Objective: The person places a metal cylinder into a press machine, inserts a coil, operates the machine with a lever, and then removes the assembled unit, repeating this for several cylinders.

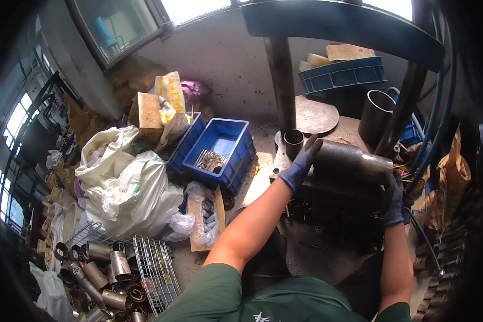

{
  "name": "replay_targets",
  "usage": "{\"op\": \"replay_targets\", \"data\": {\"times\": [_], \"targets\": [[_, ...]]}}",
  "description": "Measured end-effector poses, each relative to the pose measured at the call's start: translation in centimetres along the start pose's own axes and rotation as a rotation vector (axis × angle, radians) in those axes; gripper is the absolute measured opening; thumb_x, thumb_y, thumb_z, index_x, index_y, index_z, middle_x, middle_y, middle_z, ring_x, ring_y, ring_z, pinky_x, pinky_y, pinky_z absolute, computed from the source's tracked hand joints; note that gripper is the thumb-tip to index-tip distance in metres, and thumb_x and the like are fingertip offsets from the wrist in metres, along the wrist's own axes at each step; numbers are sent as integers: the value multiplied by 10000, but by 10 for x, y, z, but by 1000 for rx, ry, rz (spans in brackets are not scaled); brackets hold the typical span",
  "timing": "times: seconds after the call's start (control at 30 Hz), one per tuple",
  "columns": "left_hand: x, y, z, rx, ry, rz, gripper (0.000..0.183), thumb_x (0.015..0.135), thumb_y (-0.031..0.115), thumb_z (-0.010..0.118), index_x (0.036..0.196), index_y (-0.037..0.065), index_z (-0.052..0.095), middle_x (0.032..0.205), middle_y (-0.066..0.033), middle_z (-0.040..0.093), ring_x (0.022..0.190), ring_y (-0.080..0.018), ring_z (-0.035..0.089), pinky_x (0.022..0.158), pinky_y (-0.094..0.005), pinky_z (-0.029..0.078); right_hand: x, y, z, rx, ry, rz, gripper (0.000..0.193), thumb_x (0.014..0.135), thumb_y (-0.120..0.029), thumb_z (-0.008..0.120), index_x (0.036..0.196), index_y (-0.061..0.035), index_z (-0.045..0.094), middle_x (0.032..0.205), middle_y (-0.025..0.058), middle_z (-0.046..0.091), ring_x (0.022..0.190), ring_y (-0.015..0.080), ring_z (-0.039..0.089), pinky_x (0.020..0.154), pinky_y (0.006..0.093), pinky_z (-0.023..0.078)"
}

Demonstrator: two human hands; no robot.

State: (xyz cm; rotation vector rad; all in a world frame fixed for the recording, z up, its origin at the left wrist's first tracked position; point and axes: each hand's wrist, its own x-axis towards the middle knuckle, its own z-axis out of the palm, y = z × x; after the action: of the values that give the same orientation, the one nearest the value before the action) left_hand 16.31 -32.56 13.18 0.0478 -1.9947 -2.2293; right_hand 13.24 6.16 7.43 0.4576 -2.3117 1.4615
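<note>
A dark metal cylinder [351, 161] with a shinier right end lies on its side between my two gloved hands. My left hand [306, 160], in a blue-grey glove with dark fingers, is closed against its left end. My right hand [394, 197] grips the right end from the side, and part of its fingers is hidden. Just left of the cylinder, a short upright metal tube [293, 140] stands on the metal base plate [278, 161] of a press-like frame. The area under the cylinder is too dark to make out.
A blue crate [242, 170] with small metal parts stands left of the machine. White sacks [126, 190] lie farther left, above a wire basket [158, 273] of metal cylinders. Upright posts [280, 80], a blue crossbeam [343, 24] and hoses [444, 96] surround the work spot.
</note>
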Motion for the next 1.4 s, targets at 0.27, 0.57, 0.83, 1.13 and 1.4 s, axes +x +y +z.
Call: {"op": "replay_targets", "data": {"times": [0.27, 0.57, 0.83, 1.13, 1.4], "targets": [[-41, 38, -22, -218, 35, -140, 708, 1038, 547, 578, 1559, 105, 394, 1133, -114, 733, 992, -205, 697, 822, -337, 537, 6, -104, 20, 699, 158, 518, 301, 973, -188, 710, 1224, -39, 638, 1076, 46, 721, 945, 131, 657, 852, 286, 531], [-41, 29, -19, -345, -154, -244, 698, 1044, 587, 532, 1481, 48, 454, 1187, -184, 734, 1117, -259, 682, 1030, -373, 489, 5, -73, 25, 614, 152, 488, 246, 964, -174, 706, 1146, -26, 631, 1047, 40, 690, 942, 124, 604, 920, 287, 492], [-44, 46, -21, -170, -22, -153, 711, 1005, 664, 539, 1415, 95, 426, 1047, -100, 698, 855, -192, 694, 758, -327, 560, 7, -78, 25, 674, 173, 512, 249, 950, -189, 723, 1128, -36, 640, 1037, 24, 687, 936, 109, 596, 909, 278, 487], [-83, 51, -83, 796, 74, 53, 641, 973, 155, 677, 1564, 116, 431, 1141, -164, 744, 939, -273, 750, 766, -369, 570, 8, -73, 23, 656, 181, 521, 324, 930, -184, 761, 1182, -13, 651, 1061, 36, 698, 939, 125, 617, 908, 284, 498], [-94, 68, -36, 1456, 216, 499, 437, 925, 198, 628, 1356, 124, 626, 1177, -154, 697, 1141, -381, 633, 1092, -503, 405, 11, -69, 20, 663, 230, 556, 324, 879, -165, 822, 1135, -17, 689, 992, 37, 716, 871, 139, 637, 827, 285, 519]]}}
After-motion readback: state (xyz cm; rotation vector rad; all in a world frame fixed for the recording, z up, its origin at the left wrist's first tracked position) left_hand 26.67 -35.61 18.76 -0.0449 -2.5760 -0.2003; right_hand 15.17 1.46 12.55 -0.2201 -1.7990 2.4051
